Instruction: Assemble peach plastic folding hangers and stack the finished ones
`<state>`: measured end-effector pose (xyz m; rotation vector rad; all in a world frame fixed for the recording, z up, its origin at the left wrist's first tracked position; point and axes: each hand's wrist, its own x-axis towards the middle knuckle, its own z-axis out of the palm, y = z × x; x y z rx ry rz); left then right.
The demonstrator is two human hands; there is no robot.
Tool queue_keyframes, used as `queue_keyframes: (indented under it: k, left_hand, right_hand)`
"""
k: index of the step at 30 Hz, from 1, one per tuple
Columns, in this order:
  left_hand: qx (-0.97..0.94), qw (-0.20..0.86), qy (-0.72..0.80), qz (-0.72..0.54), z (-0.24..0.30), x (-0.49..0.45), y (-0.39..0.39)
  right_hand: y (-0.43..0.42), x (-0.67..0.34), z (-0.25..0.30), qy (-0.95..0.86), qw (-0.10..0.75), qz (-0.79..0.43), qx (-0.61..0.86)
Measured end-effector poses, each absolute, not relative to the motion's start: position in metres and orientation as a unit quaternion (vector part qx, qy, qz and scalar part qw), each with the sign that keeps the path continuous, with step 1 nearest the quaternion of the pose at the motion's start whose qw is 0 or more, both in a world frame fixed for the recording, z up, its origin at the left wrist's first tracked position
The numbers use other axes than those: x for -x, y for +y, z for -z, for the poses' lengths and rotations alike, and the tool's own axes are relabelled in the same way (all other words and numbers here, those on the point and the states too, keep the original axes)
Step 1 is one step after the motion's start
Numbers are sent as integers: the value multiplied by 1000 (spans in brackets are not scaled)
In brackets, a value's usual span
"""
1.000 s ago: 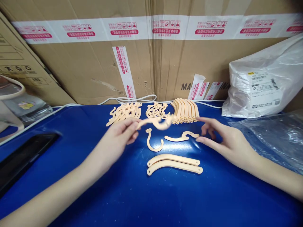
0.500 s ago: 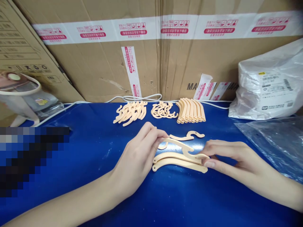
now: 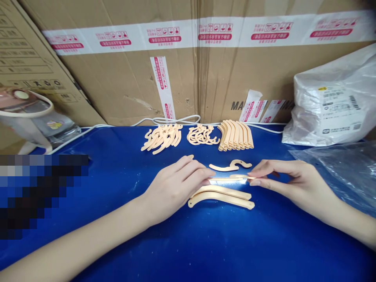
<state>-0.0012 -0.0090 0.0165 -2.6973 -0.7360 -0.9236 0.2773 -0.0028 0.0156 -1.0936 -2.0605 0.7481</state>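
Note:
A thin cream plastic hanger piece (image 3: 226, 179) is seen edge-on, stretched between my two hands. My left hand (image 3: 176, 184) pinches its left end, and the fingertips of my right hand (image 3: 289, 178) pinch its right end. Just beyond it, another S-shaped cream hanger piece (image 3: 225, 168) lies on the blue table. Below, two long curved hanger arms (image 3: 221, 199) lie side by side, their left part close to my left hand and partly covered by it.
At the back lie a pile of S-shaped pieces (image 3: 164, 138), a pile of small hooks (image 3: 202, 135) and a row of curved arms (image 3: 236, 135). Cardboard boxes (image 3: 117, 82) stand behind a white cable (image 3: 167, 120). A white parcel (image 3: 331, 102) and clear plastic (image 3: 337, 172) occupy the right.
The held hanger piece has been lifted and turned from showing its flat face to edge-on. My right hand has moved up, away from the two curved arms.

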Motion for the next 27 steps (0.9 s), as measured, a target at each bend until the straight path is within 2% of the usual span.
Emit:
queue_keyframes:
  k: [8, 12, 16, 23, 27]
  left_hand:
    - [914, 42, -281, 288, -12, 5, -8]
    - [914, 48, -277, 293, -8, 4, -4]
    - [920, 43, -270, 281, -4, -5, 0]
    - [929, -86, -307, 190, -3, -17, 2]
    - [929, -98, -309, 176, -1, -15, 4]
  right_hand:
    - [-3, -280, -18, -810, 323, -274, 406]
    - [2, -284, -15, -821, 301, -255, 414]
    - [10, -292, -12, -848, 298, -175, 402]
    - [19, -299, -6, -880, 251, -66, 398]
    - [24, -300, -5, -898, 209, -5, 388]
